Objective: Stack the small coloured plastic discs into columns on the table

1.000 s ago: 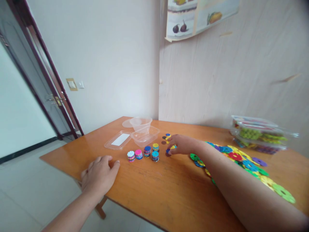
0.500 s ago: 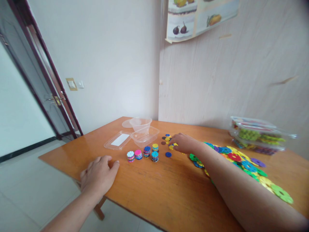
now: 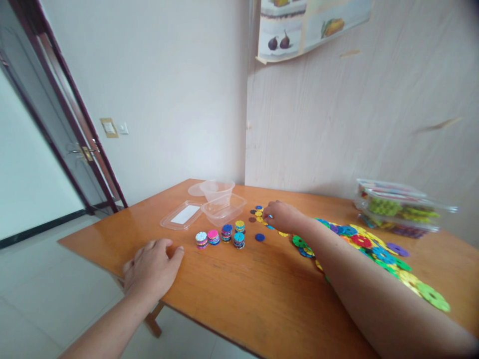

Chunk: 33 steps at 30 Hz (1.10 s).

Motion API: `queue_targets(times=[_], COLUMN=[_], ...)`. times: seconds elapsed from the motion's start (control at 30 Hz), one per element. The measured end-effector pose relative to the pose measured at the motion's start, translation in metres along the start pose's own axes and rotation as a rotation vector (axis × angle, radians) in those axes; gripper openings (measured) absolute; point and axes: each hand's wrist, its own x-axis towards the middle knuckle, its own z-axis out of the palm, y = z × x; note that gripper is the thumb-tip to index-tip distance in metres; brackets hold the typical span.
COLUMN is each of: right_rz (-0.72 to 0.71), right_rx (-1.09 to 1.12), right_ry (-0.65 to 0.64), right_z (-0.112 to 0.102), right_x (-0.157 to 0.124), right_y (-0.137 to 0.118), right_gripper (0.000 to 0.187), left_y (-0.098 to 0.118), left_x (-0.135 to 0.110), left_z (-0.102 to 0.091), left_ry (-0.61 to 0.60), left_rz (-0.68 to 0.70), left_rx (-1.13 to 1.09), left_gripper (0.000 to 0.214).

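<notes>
My left hand rests on the near left of the table, fingers loosely bent and thumb apart, holding nothing. Beyond it stand several short stacks of small notched plastic discs: white-topped, pink-topped, dark blue-topped, yellow-topped and light blue-topped. My right hand is over loose small discs, its fingertips pinched together; a bluish bit shows there, too small to make out. Near it lie a dark blue disc, a brown disc and yellow discs.
Under and beside my right forearm spreads a pile of larger coloured discs. Clear tubs and a lid with a white label are at the back. Filled clear boxes stand at the right on the wooden table.
My right hand has lifted slightly, its fingers drawn closer together, uncovering more yellow discs below it. My left hand has stayed in place. The camera view has shifted a little.
</notes>
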Motion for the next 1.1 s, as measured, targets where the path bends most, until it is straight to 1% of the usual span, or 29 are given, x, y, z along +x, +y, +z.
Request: queue_targets(times=[0.07,0.2,0.27,0.33,0.43,0.5,0.57,0.63,0.73,0.8,1.0,1.1], right_rz=[0.003,-0.057,-0.073,-0.071,-0.080,-0.063,-0.017,0.039,0.114,0.162,0.315,0.362], right_rx=[0.075,0.274,0.322,0.327,0.309,0.284,0.249,0.164,0.004,-0.055,-0.119,-0.121], right_ry=[-0.020,-0.162,-0.222,-0.247,-0.235,-0.215,-0.189,-0.175,-0.201,-0.228,-0.272,-0.280], right_z=[-0.003,-0.006,-0.005,-0.002,0.004,0.005,0.002,-0.005,-0.015,-0.018,-0.010,-0.007], right_x=[0.000,-0.002,-0.003,-0.004,-0.001,0.001,0.002,0.001,-0.002,-0.005,-0.008,-0.008], right_y=[-0.003,-0.009,-0.011,-0.013,-0.013,-0.010,-0.006,-0.001,0.008,0.013,0.022,0.023], right_gripper=[0.025,0.022,0.020,0.019,0.018,0.019,0.022,0.025,0.024,0.023,0.037,0.044], left_y=[0.000,0.001,0.001,0.001,0.002,0.002,0.002,0.002,0.002,0.003,0.003,0.003], left_x=[0.000,0.000,0.000,-0.001,-0.001,-0.001,-0.001,-0.001,-0.001,-0.002,-0.001,-0.001], left_z=[0.000,-0.001,-0.002,-0.002,-0.003,-0.002,-0.002,-0.002,-0.003,-0.003,-0.004,-0.004], left_ry=[0.001,-0.007,-0.009,-0.007,-0.009,-0.009,-0.007,-0.006,-0.007,-0.009,-0.005,-0.013], left_rz=[-0.001,-0.009,-0.007,-0.003,-0.003,-0.004,-0.004,-0.003,-0.008,-0.011,-0.015,-0.018], left_rx=[0.000,-0.001,-0.003,-0.001,0.000,-0.002,-0.005,-0.009,-0.013,-0.012,-0.007,-0.009], left_gripper=[0.050,0.050,0.050,0.051,0.051,0.051,0.052,0.052,0.052,0.051,0.050,0.050])
